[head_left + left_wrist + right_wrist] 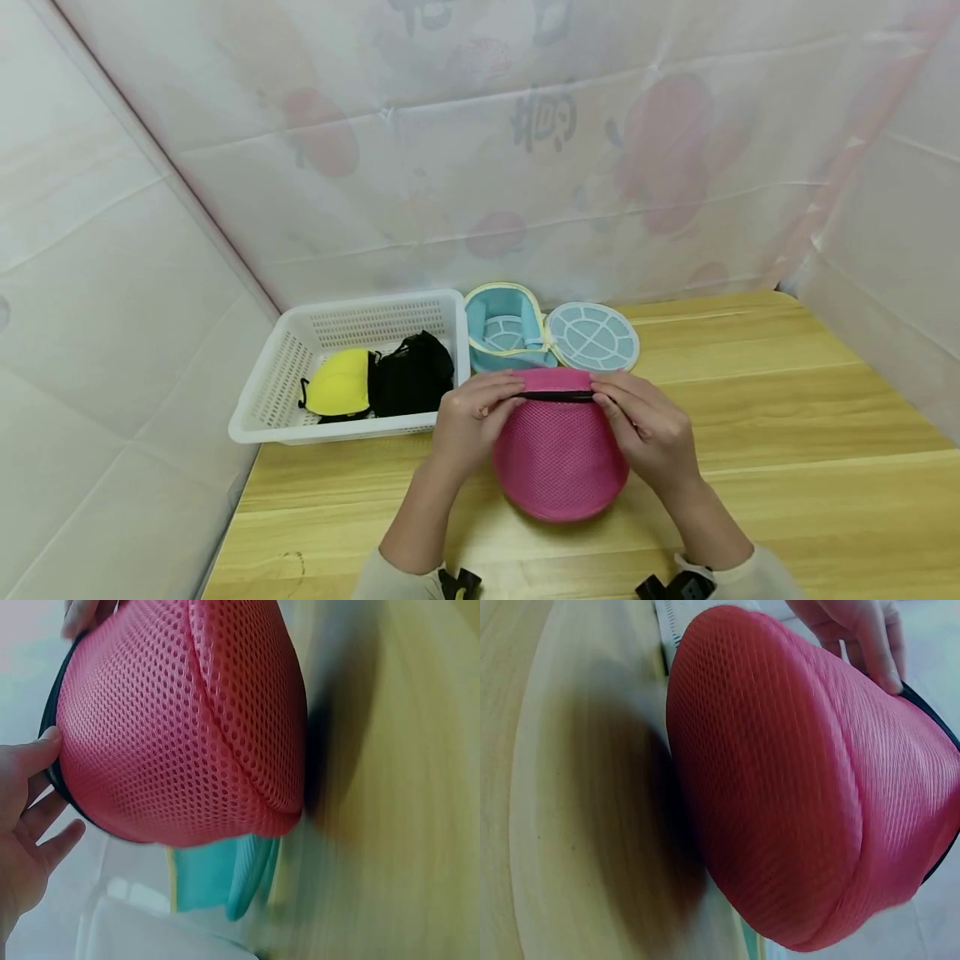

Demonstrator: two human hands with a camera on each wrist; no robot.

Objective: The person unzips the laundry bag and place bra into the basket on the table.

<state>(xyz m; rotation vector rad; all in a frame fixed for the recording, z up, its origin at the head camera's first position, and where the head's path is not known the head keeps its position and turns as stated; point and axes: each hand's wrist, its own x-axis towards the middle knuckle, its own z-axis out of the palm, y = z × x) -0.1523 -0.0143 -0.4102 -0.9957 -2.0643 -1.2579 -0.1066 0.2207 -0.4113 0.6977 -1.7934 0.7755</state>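
A pink mesh laundry bag [561, 458] is held by both hands along its black zipper edge [558, 397]. My left hand [474, 419] pinches the left end of that edge between thumb and fingers. At the right end, my right hand [654, 427] pinches the same edge. Round and full in shape, the bag tilts close over the wooden table, with a dark shadow beside it in both wrist views. In the left wrist view, the left thumb [46, 746] presses on the black rim of the pink mesh [172, 727]. The bag's inside is hidden.
A white plastic basket [270, 387] at the left holds a yellow bra [339, 383] and black fabric [412, 375]. Behind the pink bag, an unzipped blue mesh bag [487, 358] stands with its round lid [594, 336] folded out. Printed cloth [450, 192] hangs behind the wooden table [810, 467].
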